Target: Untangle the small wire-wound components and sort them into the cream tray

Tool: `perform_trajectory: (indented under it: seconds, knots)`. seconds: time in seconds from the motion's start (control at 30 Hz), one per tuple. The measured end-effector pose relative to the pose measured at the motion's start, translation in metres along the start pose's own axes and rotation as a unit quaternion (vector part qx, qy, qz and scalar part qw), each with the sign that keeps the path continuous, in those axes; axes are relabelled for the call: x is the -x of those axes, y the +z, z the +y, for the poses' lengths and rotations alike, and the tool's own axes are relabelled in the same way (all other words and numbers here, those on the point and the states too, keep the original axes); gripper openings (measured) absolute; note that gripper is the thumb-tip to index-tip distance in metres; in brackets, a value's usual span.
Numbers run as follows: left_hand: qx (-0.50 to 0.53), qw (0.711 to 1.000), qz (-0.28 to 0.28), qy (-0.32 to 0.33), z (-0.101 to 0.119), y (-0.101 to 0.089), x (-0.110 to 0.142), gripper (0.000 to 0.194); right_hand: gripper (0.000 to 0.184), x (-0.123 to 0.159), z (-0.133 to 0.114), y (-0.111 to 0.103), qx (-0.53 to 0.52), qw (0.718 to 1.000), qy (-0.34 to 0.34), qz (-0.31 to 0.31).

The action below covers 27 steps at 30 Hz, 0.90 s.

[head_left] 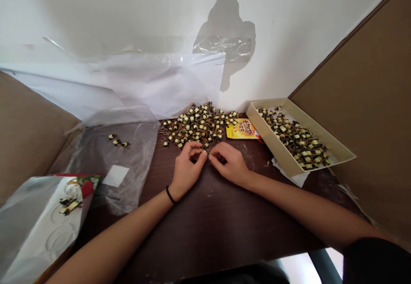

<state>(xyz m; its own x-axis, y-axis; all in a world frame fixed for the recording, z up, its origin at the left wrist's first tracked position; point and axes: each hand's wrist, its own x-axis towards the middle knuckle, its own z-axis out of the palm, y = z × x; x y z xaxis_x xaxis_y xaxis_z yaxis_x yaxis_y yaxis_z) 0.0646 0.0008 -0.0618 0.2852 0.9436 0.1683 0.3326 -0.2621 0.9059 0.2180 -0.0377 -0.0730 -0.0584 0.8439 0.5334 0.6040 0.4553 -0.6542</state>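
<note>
My left hand and my right hand meet over the dark table, fingertips almost touching. Both are closed in a pinch on one small wire-leaded coil part, mostly hidden by the fingers. Just beyond them lies a loose pile of similar coil parts, black with pale yellow bands and thin brownish wires. More coil parts fill a shallow cream box standing to the right of my right hand.
A yellow packet lies between pile and box. On the left, a clear plastic bag bears a few coil parts and a white paper square. Nearer is a printed sheet with more parts. Cardboard panels flank the table; a white wall stands behind.
</note>
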Motion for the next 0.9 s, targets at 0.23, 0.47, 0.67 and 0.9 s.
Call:
perform_trajectory:
  seconds: [0.23,0.47,0.67,0.9]
  knots:
    - [-0.01,1.0,0.002,-0.005,0.0014,0.0003,0.0003,0.018,0.015,0.0008,-0.0001,0.0011,-0.006,1.0,0.007,0.002]
    - [-0.014,1.0,0.002,-0.003,0.0055,0.0009,0.0025,0.025,0.014,-0.0054,-0.0013,-0.0006,-0.085,0.993,0.071,-0.033]
    - [-0.019,1.0,-0.017,0.002,0.0043,0.0013,0.0014,0.023,0.013,-0.0063,0.0009,0.0009,-0.144,0.981,0.128,-0.03]
    - [-0.008,0.999,-0.049,0.002,0.0034,0.0005,0.0006,0.024,0.014,-0.0078,0.0065,0.0015,-0.223,0.954,0.202,-0.008]
